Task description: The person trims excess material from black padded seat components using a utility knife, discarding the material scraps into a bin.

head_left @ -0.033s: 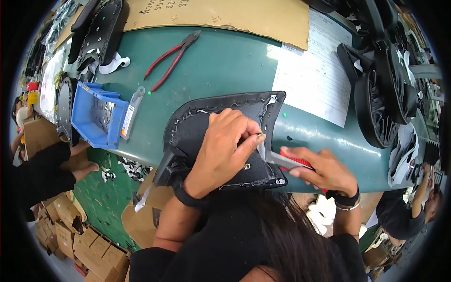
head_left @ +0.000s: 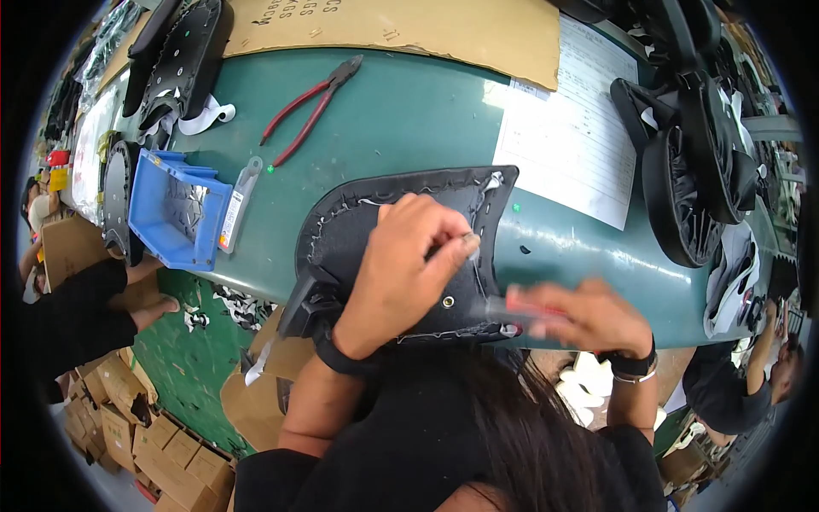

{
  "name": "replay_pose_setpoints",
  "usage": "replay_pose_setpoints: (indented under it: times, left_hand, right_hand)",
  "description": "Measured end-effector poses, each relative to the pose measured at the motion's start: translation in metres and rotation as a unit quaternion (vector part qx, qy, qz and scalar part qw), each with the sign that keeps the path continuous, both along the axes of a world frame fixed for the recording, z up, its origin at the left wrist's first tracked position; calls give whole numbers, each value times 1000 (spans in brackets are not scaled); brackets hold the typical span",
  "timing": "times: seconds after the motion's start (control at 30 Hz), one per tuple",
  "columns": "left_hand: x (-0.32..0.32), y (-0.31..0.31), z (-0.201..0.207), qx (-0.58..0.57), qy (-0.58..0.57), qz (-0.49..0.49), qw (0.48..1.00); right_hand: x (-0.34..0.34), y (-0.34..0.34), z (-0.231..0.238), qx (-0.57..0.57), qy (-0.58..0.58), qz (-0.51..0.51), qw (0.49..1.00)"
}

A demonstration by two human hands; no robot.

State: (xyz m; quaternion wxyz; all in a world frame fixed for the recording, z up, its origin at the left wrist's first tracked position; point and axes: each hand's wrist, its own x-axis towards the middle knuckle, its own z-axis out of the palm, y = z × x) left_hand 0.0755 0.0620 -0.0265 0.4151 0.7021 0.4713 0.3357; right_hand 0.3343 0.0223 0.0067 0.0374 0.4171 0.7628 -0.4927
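A black padded panel [head_left: 341, 247] lies underside up at the table's near edge, with staples and ragged pale trim along its border. My left hand [head_left: 414, 264] rests over its middle, thumb and forefinger pinched on a small pale scrap of lining [head_left: 474, 249] by the right border. A brass-coloured eyelet [head_left: 449, 302] shows below the fingers. My right hand [head_left: 589, 316] is closed around a red and grey utility knife [head_left: 537, 309], just right of the panel's near right corner. Motion blurs the knife's front end, so whether it touches the panel cannot be told.
Red-handled pliers [head_left: 311, 107] lie beyond the panel. A blue bin [head_left: 153, 230] and a clear plastic case [head_left: 241, 205] stand left. Cardboard [head_left: 409, 26] and a written sheet [head_left: 567, 145] lie at the back; black padded parts [head_left: 682, 196] are piled right. Other people work at both sides.
My right hand has drawn the knife slightly toward me, down along the panel's right border. The pale strip no longer stretches from my left fingers to the blade. My left hand stays nearly still.
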Motion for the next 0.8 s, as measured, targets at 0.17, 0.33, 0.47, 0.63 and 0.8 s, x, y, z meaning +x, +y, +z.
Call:
replay_pose_setpoints:
  times: [0.17,0.33,0.47,0.63,0.8]
  left_hand:
    - [-17,-3,22,-161,-134,100,973]
    - [-104,-18,10,-14,140,339,930]
    - [-123,-36,-3,-339,-161,230,898]
    - [-139,18,14,-149,-485,290,811]
    - [-123,110,11,-146,-675,192,697]
  right_hand:
    - [18,-25,8,-93,99,-239,961]
    - [-30,-67,-25,-139,179,-465,856]
    - [-69,-60,-24,46,80,-385,918]
    - [-69,-27,-11,3,276,-526,804]
    - [-37,-44,-17,96,271,-596,750]
